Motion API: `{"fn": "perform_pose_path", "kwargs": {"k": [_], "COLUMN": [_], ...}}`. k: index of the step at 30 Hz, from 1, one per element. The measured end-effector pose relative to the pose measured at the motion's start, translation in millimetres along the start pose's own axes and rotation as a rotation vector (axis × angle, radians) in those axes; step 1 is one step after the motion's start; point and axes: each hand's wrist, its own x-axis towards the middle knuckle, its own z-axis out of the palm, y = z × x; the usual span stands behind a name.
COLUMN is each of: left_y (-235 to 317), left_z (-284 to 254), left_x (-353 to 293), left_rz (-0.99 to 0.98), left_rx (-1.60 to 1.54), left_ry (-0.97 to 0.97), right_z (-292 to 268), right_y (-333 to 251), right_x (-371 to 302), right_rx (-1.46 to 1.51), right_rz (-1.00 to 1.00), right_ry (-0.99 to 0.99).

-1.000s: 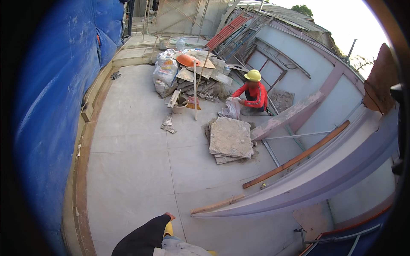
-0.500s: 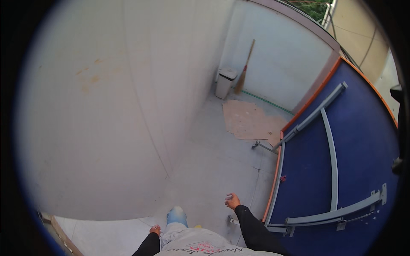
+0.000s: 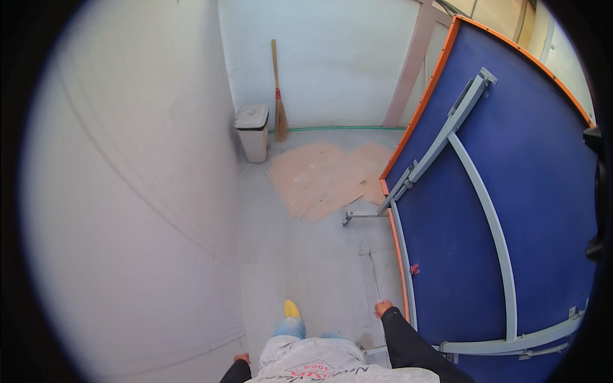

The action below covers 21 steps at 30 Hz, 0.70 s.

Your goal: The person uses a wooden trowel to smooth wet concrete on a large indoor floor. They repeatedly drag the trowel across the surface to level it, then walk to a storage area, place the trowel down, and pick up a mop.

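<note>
My right hand (image 3: pixel 383 309) hangs in front of me with its fingers curled in and nothing visible in it. It is close to the orange lower edge of a folded blue table (image 3: pixel 447 255) standing upright on a grey metal frame (image 3: pixel 491 210), with no contact that I can make out. My left hand (image 3: pixel 242 357) is low at my left side near the white wall (image 3: pixel 128 191). Only a small part of it shows, and its fingers are too small to read. A yellow shoe (image 3: pixel 292 309) on one of my feet is on the floor ahead.
A white lidded bin (image 3: pixel 254 137) stands in the far corner, with a straw broom (image 3: pixel 281 115) leaning on the wall beside it. Flattened brown cardboard (image 3: pixel 319 179) lies on the grey floor (image 3: pixel 274 255). One caster leg (image 3: pixel 357 215) of the table juts into the passage.
I have stepped ahead and my view has swung right, so the bin, broom and cardboard appear nearer and further left. My right hand's fingers look more curled now.
</note>
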Motion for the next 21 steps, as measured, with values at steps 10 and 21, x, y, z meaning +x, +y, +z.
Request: {"fn": "perform_pose_path", "kwargs": {"k": [10,21], "left_y": [453,699], "left_z": [-416,-413], "left_x": [256,331], "left_rz": [0.625,0.236], "left_rx": [-0.894,-0.538], "left_ry": [0.415,0.009], "right_z": [20,-218], "right_y": [-16,63], "right_x": [7,394], "right_rx": [0.560,1.407], "right_rz": [0.441,0.965], "right_ry": [-0.360,0.135]}}
